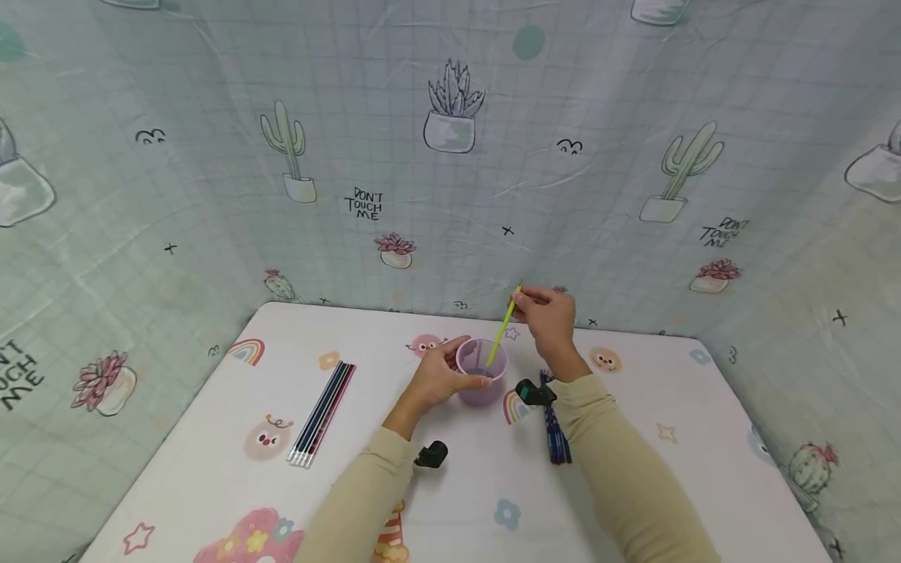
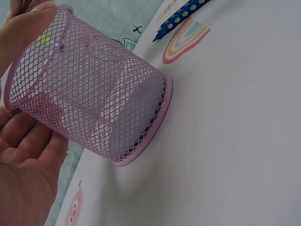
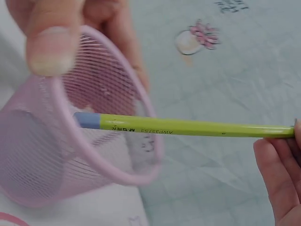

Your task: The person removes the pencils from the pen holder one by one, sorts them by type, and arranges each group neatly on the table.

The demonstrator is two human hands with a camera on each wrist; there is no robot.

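A pink mesh pencil cup [image 1: 482, 395] stands near the middle of the table, its mouth upward. My left hand [image 1: 438, 378] grips it near the rim, thumb on the near side and fingers behind, as the left wrist view shows. Between the thumb and fingers of my right hand [image 1: 547, 319], a yellow-green pencil [image 3: 188, 128] is pinched by its upper end. Its blue-grey lower end is inside the cup's mouth, pointing down. Whether that end touches the bottom cannot be made out. No other pencil shows in the cup [image 2: 101, 89].
Several dark blue and red pencils [image 1: 321, 414] lie side by side on the left of the table. Several blue patterned pencils [image 1: 556, 434] lie right of the cup, partly under my right forearm. A printed cloth [image 1: 450, 234] hangs behind the table [image 1: 450, 524].
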